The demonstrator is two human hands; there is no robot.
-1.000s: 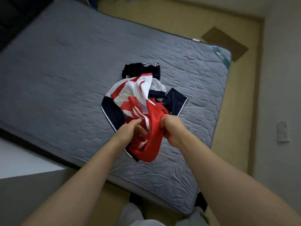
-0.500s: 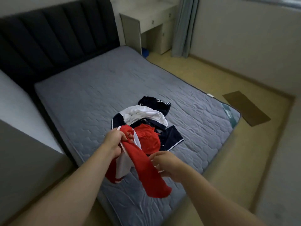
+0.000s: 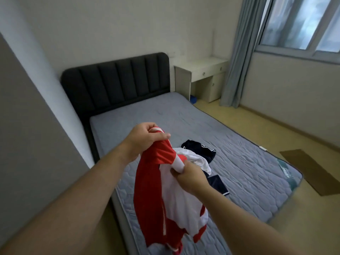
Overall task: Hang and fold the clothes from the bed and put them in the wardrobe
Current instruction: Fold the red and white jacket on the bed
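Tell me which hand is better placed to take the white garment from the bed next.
Probably the right hand: it grips the red shirt low, near the white garment; the left hand is raised, farther off.

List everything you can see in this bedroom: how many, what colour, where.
red and white shirt: one, red and white, held up above the mattress
white garment: one, white, on the mattress behind the shirt
navy clothes: two patches showing, navy, beside the white garment
mattress: one, grey, quilted, under the clothes
headboard: one, black, at the mattress's far end
desk: one, cream, right of the headboard
curtain: one, grey-blue, beside the window
window: one, pale frame, upper right
mat: one, brown, floor right of mattress
left hand: one, grips the shirt's top
right hand: one, pinches the shirt lower down
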